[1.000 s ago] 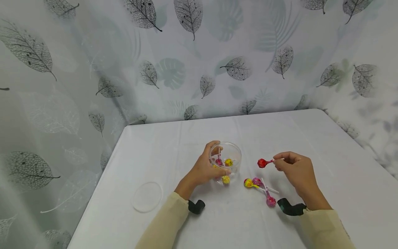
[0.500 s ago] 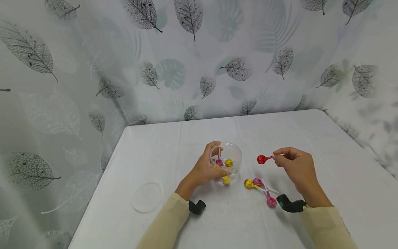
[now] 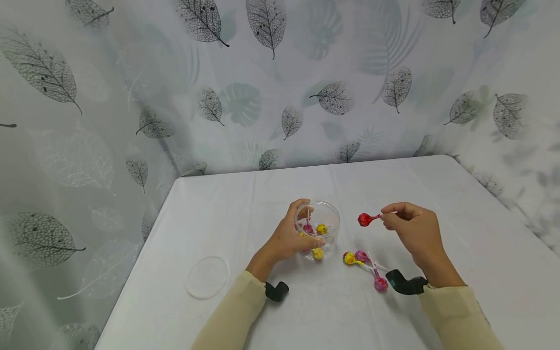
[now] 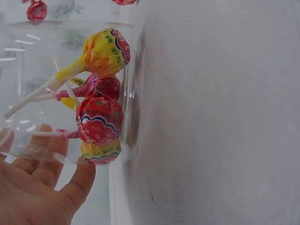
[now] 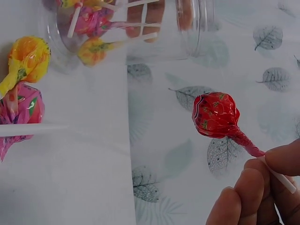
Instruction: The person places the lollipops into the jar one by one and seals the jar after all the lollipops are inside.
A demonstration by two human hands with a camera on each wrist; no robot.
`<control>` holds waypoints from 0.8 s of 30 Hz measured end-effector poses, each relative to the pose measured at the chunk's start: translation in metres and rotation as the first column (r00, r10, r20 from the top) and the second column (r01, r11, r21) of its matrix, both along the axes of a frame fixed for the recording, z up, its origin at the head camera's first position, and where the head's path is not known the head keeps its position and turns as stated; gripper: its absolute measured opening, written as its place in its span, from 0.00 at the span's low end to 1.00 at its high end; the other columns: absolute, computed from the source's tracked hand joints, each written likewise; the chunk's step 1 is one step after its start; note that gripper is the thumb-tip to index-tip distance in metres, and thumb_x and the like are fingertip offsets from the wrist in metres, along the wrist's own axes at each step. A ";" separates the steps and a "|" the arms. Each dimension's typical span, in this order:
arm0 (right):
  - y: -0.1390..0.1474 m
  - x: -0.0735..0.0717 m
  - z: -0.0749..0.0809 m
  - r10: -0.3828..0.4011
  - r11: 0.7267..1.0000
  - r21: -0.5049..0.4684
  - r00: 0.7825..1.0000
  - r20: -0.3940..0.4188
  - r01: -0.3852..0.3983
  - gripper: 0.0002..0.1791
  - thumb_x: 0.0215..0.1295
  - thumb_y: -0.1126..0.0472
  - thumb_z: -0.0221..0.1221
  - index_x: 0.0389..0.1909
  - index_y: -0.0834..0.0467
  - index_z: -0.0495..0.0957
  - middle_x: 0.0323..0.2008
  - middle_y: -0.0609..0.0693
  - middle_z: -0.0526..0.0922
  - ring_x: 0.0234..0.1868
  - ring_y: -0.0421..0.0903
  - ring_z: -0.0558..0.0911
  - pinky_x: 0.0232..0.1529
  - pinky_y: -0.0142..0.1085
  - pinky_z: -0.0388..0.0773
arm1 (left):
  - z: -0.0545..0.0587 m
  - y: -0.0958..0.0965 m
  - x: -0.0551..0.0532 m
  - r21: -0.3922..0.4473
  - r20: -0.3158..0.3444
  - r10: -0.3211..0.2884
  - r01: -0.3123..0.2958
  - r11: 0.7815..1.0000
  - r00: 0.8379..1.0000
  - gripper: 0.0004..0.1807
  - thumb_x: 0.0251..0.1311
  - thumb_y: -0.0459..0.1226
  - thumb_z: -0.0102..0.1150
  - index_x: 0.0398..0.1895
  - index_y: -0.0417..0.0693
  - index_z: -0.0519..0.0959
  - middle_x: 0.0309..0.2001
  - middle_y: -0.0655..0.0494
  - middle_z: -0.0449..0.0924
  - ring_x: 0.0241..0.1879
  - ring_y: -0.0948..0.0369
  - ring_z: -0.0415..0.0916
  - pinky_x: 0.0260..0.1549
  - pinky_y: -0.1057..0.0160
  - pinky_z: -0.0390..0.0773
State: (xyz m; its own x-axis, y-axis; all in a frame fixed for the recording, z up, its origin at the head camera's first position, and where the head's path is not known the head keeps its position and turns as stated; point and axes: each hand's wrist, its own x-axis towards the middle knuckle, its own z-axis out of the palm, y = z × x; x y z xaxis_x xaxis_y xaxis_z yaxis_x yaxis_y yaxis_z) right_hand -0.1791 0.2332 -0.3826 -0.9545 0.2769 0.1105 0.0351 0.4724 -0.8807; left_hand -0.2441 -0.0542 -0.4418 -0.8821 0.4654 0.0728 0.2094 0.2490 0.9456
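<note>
My left hand (image 3: 284, 238) grips a clear round plastic jar (image 3: 330, 218) from its left side, thumb in front and fingers behind. Inside the jar are several wrapped lollipops, among them a yellow lollipop (image 4: 105, 52) and a red lollipop (image 4: 99, 121). To the right of the jar my right hand (image 3: 413, 231) pinches another red lollipop (image 3: 364, 219) by its white stick, candy end pointing left toward the jar, raised over the table. Below it, a yellow lollipop (image 3: 349, 258) and two pink lollipops, one a nearer pink lollipop (image 3: 381, 284), lie with sticks crossing.
A clear round lid (image 3: 207, 277) lies flat on the white table (image 3: 227, 209), left of the left forearm. Leaf-patterned curtains (image 3: 288, 87) hang behind the table and at both sides. A black wrist mount (image 3: 276, 291) sits at the left cuff.
My right hand has risen a little and shifted slightly left, carrying the red lollipop closer to the jar. The left hand and jar hold their place.
</note>
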 end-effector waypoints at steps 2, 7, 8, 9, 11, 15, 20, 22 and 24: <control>-0.001 -0.001 0.001 0.007 1.000 -0.004 1.000 -0.006 -0.007 0.17 0.74 0.53 0.62 0.49 0.63 0.85 0.35 0.49 0.87 0.35 0.40 0.82 0.36 0.31 0.78 | 0.000 0.000 0.001 -0.004 0.000 0.004 -0.004 1.000 1.000 0.54 0.54 0.42 0.80 0.78 0.72 0.54 0.77 0.52 0.65 0.77 0.54 0.60 0.73 0.42 0.62; -0.002 -0.001 0.005 0.023 1.000 -0.020 0.999 -0.025 -0.024 0.17 0.74 0.53 0.62 0.49 0.63 0.85 0.32 0.46 0.86 0.35 0.41 0.82 0.36 0.32 0.77 | 0.001 0.001 0.002 -0.012 0.004 0.011 -0.011 1.000 1.000 0.54 0.53 0.42 0.80 0.78 0.72 0.54 0.76 0.56 0.66 0.77 0.54 0.61 0.73 0.43 0.64; -0.003 -0.001 0.006 0.025 0.999 -0.021 0.999 -0.029 -0.026 0.16 0.74 0.54 0.62 0.49 0.63 0.85 0.32 0.45 0.86 0.35 0.40 0.82 0.36 0.32 0.77 | 0.001 0.001 0.002 -0.015 0.004 0.012 -0.012 1.000 1.000 0.54 0.53 0.42 0.80 0.78 0.73 0.54 0.76 0.57 0.66 0.77 0.55 0.61 0.73 0.43 0.64; -0.003 -0.001 0.007 0.026 0.999 -0.023 0.999 -0.034 -0.027 0.16 0.74 0.54 0.62 0.49 0.64 0.85 0.31 0.44 0.86 0.35 0.40 0.82 0.35 0.32 0.77 | 0.001 0.001 0.002 -0.017 0.005 0.013 -0.013 1.000 1.000 0.54 0.54 0.42 0.80 0.78 0.73 0.54 0.76 0.58 0.66 0.77 0.55 0.61 0.73 0.43 0.64; -0.004 -0.001 0.009 0.027 0.999 -0.022 0.999 -0.043 -0.028 0.16 0.74 0.54 0.62 0.48 0.64 0.85 0.31 0.43 0.86 0.35 0.41 0.82 0.35 0.32 0.77 | 0.001 0.001 0.002 -0.022 0.005 0.014 -0.014 1.000 1.000 0.54 0.54 0.43 0.80 0.78 0.74 0.54 0.76 0.59 0.67 0.77 0.55 0.61 0.72 0.43 0.65; -0.009 -0.001 0.015 0.036 0.999 -0.022 0.997 -0.061 -0.037 0.16 0.74 0.54 0.61 0.49 0.65 0.85 0.31 0.44 0.85 0.35 0.41 0.82 0.36 0.32 0.77 | 0.001 0.001 0.002 -0.023 0.009 0.016 -0.016 1.000 1.000 0.54 0.54 0.43 0.80 0.78 0.74 0.54 0.76 0.60 0.67 0.77 0.56 0.61 0.72 0.43 0.65; -0.016 -0.003 0.019 0.046 0.999 -0.024 0.996 -0.078 -0.048 0.16 0.74 0.55 0.61 0.48 0.64 0.85 0.32 0.45 0.85 0.35 0.42 0.82 0.35 0.32 0.78 | 0.001 0.001 0.001 -0.015 0.010 0.013 -0.013 1.000 1.000 0.54 0.54 0.42 0.80 0.78 0.72 0.54 0.76 0.59 0.67 0.77 0.55 0.62 0.72 0.43 0.66; -0.018 -0.004 0.021 0.049 0.998 -0.029 0.995 -0.084 -0.052 0.15 0.74 0.56 0.61 0.48 0.64 0.85 0.32 0.47 0.86 0.35 0.42 0.82 0.35 0.32 0.79 | 0.000 0.001 0.001 -0.016 0.008 0.011 -0.011 1.000 1.000 0.54 0.54 0.42 0.80 0.79 0.69 0.54 0.76 0.58 0.67 0.77 0.55 0.62 0.72 0.43 0.65; -0.020 -0.005 0.021 0.055 0.998 -0.032 0.995 -0.088 -0.058 0.14 0.74 0.56 0.61 0.47 0.64 0.85 0.32 0.48 0.86 0.35 0.41 0.82 0.35 0.31 0.79 | 0.000 0.000 0.001 -0.019 0.005 0.011 -0.011 1.000 1.000 0.54 0.55 0.43 0.79 0.80 0.66 0.54 0.76 0.58 0.67 0.77 0.54 0.61 0.72 0.42 0.65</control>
State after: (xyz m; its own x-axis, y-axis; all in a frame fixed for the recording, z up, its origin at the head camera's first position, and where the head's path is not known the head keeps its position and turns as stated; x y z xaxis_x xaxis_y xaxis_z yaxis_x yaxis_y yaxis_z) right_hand -0.1838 0.2132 -0.3613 -0.9558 0.2281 0.1853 -0.0682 0.4411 -0.8949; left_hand -0.2430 -0.0538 -0.4419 -0.8877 0.4565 0.0596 0.2015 0.2689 0.9419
